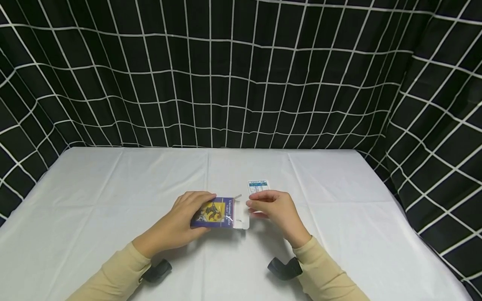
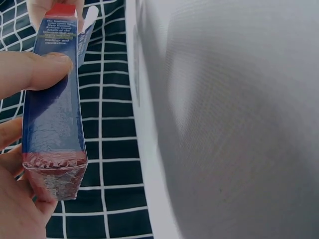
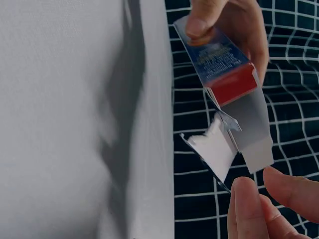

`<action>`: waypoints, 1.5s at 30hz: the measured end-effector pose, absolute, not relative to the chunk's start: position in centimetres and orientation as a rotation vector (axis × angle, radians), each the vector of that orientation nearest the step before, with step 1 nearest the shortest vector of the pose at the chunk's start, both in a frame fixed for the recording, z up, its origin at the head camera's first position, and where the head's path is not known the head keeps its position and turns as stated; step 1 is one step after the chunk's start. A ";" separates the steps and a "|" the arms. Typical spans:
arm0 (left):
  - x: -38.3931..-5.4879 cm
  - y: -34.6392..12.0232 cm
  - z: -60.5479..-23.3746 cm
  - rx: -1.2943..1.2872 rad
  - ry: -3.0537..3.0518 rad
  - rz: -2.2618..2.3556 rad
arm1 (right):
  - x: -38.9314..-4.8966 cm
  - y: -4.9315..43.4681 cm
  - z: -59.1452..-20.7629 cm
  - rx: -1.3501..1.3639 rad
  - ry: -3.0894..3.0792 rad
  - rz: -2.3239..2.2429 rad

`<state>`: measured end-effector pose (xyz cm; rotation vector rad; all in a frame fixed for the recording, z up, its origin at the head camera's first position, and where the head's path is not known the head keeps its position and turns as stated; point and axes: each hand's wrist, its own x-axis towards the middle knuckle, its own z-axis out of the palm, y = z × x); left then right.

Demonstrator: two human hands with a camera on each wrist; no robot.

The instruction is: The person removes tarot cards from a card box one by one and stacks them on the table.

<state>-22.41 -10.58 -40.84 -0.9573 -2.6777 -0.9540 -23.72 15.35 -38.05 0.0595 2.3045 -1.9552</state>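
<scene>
My left hand (image 1: 186, 219) grips a blue-and-purple tarot card box (image 1: 212, 212) from its left end, thumb on the near narrow side and fingers round the far side. The box is tilted above the table, its right end open. White inner flaps (image 3: 259, 154) stick out from that end, one with a ragged edge. The narrow side panel (image 2: 55, 119) is blue with red bands at both ends. My right hand (image 1: 276, 209) is at the open end, fingertips (image 3: 246, 194) right at the flap's edge with thumb and forefinger slightly apart. The box's inside is hidden.
A white card (image 1: 257, 186) with a blue band lies on the table just beyond my right hand, partly covered by it. White cloth covers the table (image 1: 132, 179). Black curtains (image 1: 211, 83) with a white grid stand behind and at both sides.
</scene>
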 end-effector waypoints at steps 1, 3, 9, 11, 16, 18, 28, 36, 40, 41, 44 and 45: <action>-22.4 -10.6 -40.9 -0.959 -2.676 -0.952 | -23.7 15.2 -38.1 0.061 2.299 -1.955; -22.4 -10.6 -40.9 -0.963 -2.675 -0.952 | -23.6 15.1 -38.2 0.056 2.290 -1.958; -22.4 -10.6 -40.9 -0.959 -2.678 -0.944 | -23.4 14.8 -38.4 0.028 2.268 -1.963; -22.4 -10.6 -40.9 -0.959 -2.680 -0.942 | -23.4 14.8 -38.4 0.035 2.272 -1.952; -22.3 -10.5 -40.8 -0.961 -2.683 -0.944 | -23.4 14.6 -38.6 0.046 2.293 -1.936; -22.3 -10.5 -40.8 -0.962 -2.685 -0.947 | -23.3 14.5 -38.5 0.046 2.298 -1.934; -22.2 -10.3 -40.9 -0.970 -2.687 -0.952 | -23.3 14.1 -38.9 0.036 2.284 -1.918; -22.2 -10.3 -41.0 -0.984 -2.681 -0.968 | -23.2 13.9 -39.1 -0.004 2.254 -1.945; -22.2 -10.2 -41.0 -0.990 -2.677 -0.968 | -23.1 13.8 -39.2 -0.010 2.243 -1.943; -22.1 -10.2 -41.0 -0.993 -2.675 -0.970 | -23.1 13.8 -39.3 -0.011 2.237 -1.945; -22.1 -10.2 -41.0 -0.998 -2.669 -0.969 | -23.0 13.8 -39.4 -0.009 2.224 -1.949; -22.1 -10.1 -41.0 -0.999 -2.667 -0.969 | -23.0 13.8 -39.4 -0.008 2.226 -1.949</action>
